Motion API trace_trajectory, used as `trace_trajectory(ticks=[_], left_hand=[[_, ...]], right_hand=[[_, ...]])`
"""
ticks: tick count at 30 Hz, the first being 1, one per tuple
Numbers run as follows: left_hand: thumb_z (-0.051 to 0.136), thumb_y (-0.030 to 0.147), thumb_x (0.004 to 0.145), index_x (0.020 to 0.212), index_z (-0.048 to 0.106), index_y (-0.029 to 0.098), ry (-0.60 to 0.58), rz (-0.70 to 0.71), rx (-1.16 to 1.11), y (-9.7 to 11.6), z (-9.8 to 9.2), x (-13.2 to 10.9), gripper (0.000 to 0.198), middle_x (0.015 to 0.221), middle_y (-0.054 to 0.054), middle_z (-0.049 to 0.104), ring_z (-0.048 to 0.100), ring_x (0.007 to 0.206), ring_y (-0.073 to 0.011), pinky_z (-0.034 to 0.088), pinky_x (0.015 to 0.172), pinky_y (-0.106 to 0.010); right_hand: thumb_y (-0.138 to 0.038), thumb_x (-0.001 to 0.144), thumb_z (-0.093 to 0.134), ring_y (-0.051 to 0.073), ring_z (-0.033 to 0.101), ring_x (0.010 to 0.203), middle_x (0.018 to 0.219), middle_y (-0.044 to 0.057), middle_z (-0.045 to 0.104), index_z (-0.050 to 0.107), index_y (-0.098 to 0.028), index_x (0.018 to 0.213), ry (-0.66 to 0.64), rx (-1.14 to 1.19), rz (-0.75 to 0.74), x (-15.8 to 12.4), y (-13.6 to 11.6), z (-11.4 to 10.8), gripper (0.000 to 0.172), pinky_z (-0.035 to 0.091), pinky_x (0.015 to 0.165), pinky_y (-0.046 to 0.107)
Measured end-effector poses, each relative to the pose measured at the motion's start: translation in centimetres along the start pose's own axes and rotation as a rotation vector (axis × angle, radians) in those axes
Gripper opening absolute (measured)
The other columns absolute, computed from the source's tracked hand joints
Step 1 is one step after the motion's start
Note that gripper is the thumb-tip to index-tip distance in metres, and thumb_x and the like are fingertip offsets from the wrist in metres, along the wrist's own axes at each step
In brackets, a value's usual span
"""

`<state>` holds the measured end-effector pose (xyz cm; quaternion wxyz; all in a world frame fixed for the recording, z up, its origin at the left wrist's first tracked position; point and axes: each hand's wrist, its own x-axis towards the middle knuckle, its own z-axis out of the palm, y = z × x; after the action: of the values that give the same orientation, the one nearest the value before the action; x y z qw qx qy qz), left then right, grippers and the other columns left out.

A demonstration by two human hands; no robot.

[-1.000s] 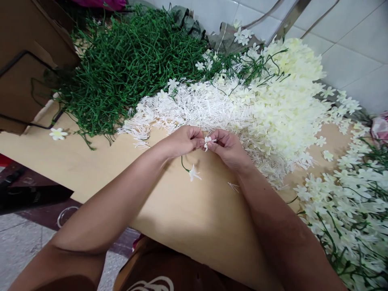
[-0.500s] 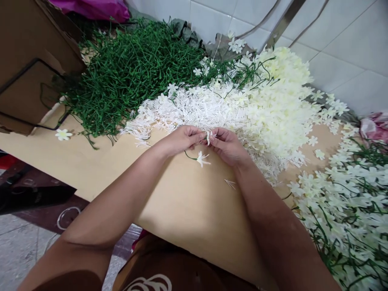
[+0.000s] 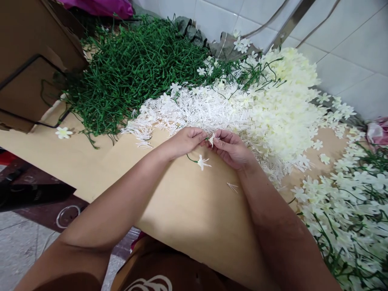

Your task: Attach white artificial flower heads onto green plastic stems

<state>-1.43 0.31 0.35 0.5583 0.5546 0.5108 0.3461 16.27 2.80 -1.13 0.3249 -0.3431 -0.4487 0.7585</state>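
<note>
My left hand (image 3: 190, 141) pinches a green artificial stem, whose tip shows between the two hands. My right hand (image 3: 232, 148) has its fingertips closed on the small white flower (image 3: 211, 140) at that tip. Below my left hand hangs or lies another white flower (image 3: 202, 162) on a curved green stem; whether that hand also holds it, I cannot tell. A loose white stamen sprig (image 3: 232, 186) lies on the tan board (image 3: 182, 210) beside my right forearm. Just beyond my fingers spreads a heap of white stamens (image 3: 197, 109).
Green stems (image 3: 139, 72) are piled at the back left, beside a cardboard box (image 3: 33, 48) and a black wire frame (image 3: 36, 56). Pale yellow-white petals (image 3: 285, 109) form a mound at the back right. Stemmed flowers (image 3: 351, 214) cover the right side. White tiles (image 3: 357, 60) line the wall behind.
The flower between my fingers has turned, its petals now facing toward my right hand. My right fingers have shifted slightly around it. The whole view has moved a little.
</note>
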Motion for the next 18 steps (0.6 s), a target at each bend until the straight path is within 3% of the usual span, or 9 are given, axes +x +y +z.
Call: trace_trajectory(ticks=[9,14,18], left_hand=[[0.058,0.045,0.084,0.063,0.050,0.016,-0.054,0.037,-0.035,0.2,-0.1,-0.4,0.037,0.058,0.005,0.043,0.034,0.055,-0.0076,0.028,0.054,-0.022],[0.057,0.030,0.085,0.064,0.053,0.015,-0.027,0.010,-0.035,0.3,0.0,-0.2,0.026,0.060,0.004,0.047,0.039,0.059,-0.0079,0.032,0.059,-0.020],[0.052,0.019,0.086,0.060,0.049,0.015,0.048,-0.016,-0.015,0.2,0.4,0.1,0.027,0.055,0.006,0.041,0.033,0.053,-0.0069,0.027,0.055,-0.021]], right_hand=[[-0.036,0.056,0.088,0.008,0.058,0.058,0.061,-0.004,0.063,0.064,-0.020,0.068,0.040,0.011,0.002,0.0,-0.1,0.3,0.031,0.051,0.061,0.023],[-0.037,0.053,0.089,0.007,0.056,0.053,0.059,-0.005,0.062,0.063,-0.020,0.068,0.089,-0.068,-0.020,0.0,-0.1,0.9,0.035,0.047,0.053,0.021],[-0.044,0.052,0.088,0.006,0.051,0.050,0.057,-0.006,0.059,0.060,-0.020,0.068,0.152,-0.173,-0.104,0.0,-0.2,1.3,0.040,0.044,0.051,0.021]])
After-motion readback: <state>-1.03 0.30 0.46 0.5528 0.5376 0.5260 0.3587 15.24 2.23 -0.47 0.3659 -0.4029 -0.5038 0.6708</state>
